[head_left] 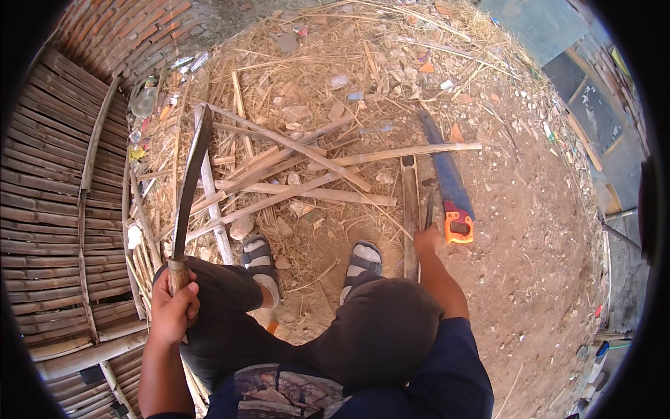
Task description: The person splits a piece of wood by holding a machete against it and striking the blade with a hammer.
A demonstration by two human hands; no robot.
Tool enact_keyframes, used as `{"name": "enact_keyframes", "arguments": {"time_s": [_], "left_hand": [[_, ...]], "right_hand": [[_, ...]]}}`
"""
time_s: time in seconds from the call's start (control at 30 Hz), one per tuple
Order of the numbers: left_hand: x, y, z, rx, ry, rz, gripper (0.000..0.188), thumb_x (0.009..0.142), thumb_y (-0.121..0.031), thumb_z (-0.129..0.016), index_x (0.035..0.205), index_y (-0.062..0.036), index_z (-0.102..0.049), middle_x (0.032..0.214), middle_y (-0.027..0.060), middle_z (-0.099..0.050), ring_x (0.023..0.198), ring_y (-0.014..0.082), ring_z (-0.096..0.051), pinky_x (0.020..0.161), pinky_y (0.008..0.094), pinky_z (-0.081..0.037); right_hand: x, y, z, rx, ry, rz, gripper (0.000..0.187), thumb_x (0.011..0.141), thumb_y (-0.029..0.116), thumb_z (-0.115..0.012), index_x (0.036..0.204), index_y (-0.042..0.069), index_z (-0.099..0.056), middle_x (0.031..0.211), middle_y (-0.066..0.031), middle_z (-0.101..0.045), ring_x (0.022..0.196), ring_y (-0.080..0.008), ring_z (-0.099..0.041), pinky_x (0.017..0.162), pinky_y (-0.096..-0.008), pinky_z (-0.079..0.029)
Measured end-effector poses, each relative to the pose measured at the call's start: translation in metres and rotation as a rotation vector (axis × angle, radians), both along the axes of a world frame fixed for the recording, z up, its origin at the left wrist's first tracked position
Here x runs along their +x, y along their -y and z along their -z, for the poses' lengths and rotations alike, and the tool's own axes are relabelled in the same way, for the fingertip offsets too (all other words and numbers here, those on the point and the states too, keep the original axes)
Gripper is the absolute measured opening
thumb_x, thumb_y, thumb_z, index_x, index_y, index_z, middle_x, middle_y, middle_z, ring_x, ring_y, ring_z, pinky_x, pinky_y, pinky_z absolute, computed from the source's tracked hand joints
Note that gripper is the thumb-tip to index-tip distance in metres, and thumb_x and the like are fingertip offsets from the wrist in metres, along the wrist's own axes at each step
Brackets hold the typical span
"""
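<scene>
My left hand (174, 304) is wrapped round the wooden handle of a machete (192, 174), its long curved blade pointing up and away from me. Low beside my right knee, my right hand (427, 241) is closed on a slim dark tool (429, 211), whose exact kind I cannot make out. A split bamboo piece (410, 209) lies lengthwise just left of that hand. To its right rests a handsaw (448, 171) with a blue blade and an orange and red handle. Several bamboo strips (300, 150) lie crossed on the ground ahead of my feet.
A bamboo slat wall (49, 216) runs along the left, meeting a brick wall (125, 28) at the far left. Straw, stones and litter cover the far ground (307, 77). Sheets and boards (586, 98) lean at the right edge. My sandalled feet (262, 262) are between the strips and me.
</scene>
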State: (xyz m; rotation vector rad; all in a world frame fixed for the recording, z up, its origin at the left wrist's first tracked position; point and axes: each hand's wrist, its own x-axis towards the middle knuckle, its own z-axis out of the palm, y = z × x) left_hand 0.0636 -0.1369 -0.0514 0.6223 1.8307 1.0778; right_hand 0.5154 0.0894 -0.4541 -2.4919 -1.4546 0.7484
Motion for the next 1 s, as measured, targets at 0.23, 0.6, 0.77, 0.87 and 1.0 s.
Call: {"name": "enact_keyframes", "arguments": {"time_s": [0.23, 0.6, 0.77, 0.87, 1.0], "left_hand": [[0.005, -0.008, -0.014, 0.121, 0.045, 0.045, 0.021, 0.092, -0.009, -0.066, 0.108, -0.0031, -0.054, 0.065, 0.0007, -0.05, 0.044, 0.0078, -0.042, 0.04, 0.0238, -0.032], [0.008, 0.003, -0.048, 0.346, 0.213, 0.197, 0.022, 0.093, -0.011, -0.07, 0.108, -0.0041, -0.055, 0.067, -0.0012, -0.051, 0.048, 0.0076, -0.046, 0.043, 0.0244, -0.033], [-0.001, 0.016, -0.06, 0.403, 0.236, 0.171, 0.023, 0.094, -0.01, -0.07, 0.109, -0.0044, -0.054, 0.067, -0.001, -0.05, 0.048, 0.0074, -0.045, 0.042, 0.0246, -0.032], [-0.003, 0.021, -0.07, 0.466, 0.253, 0.165, 0.021, 0.096, -0.012, -0.068, 0.11, -0.0049, -0.054, 0.066, -0.0004, -0.05, 0.047, 0.0078, -0.045, 0.04, 0.0242, -0.032], [-0.004, 0.023, -0.081, 0.527, 0.243, 0.154, 0.025, 0.101, -0.027, -0.064, 0.11, -0.0056, -0.054, 0.069, 0.0009, -0.052, 0.048, 0.0085, -0.044, 0.041, 0.0236, -0.032]], "right_hand": [[0.02, 0.007, -0.079, 0.262, 0.076, -0.062, 0.04, 0.081, 0.021, -0.07, 0.111, -0.002, -0.057, 0.101, -0.0276, -0.069, 0.097, -0.0459, -0.068, 0.086, -0.0539, -0.053], [0.003, -0.057, -0.289, 0.695, 0.133, -0.011, 0.027, 0.078, 0.017, -0.072, 0.096, 0.002, -0.059, 0.088, -0.0221, -0.07, 0.083, -0.0435, -0.069, 0.076, -0.053, -0.055], [-0.049, -0.072, -0.366, 0.861, 0.046, -0.052, 0.025, 0.078, 0.017, -0.073, 0.093, 0.002, -0.06, 0.086, -0.0218, -0.069, 0.082, -0.0423, -0.069, 0.075, -0.0521, -0.055], [-0.086, -0.074, -0.401, 0.935, 0.006, -0.104, 0.025, 0.078, 0.017, -0.073, 0.093, 0.002, -0.06, 0.086, -0.0216, -0.069, 0.081, -0.0418, -0.069, 0.075, -0.0514, -0.055], [-0.15, -0.063, -0.434, 1.004, -0.148, -0.111, 0.026, 0.079, 0.017, -0.075, 0.091, 0.001, -0.059, 0.084, -0.0216, -0.068, 0.079, -0.0416, -0.068, 0.072, -0.0498, -0.054]]}}
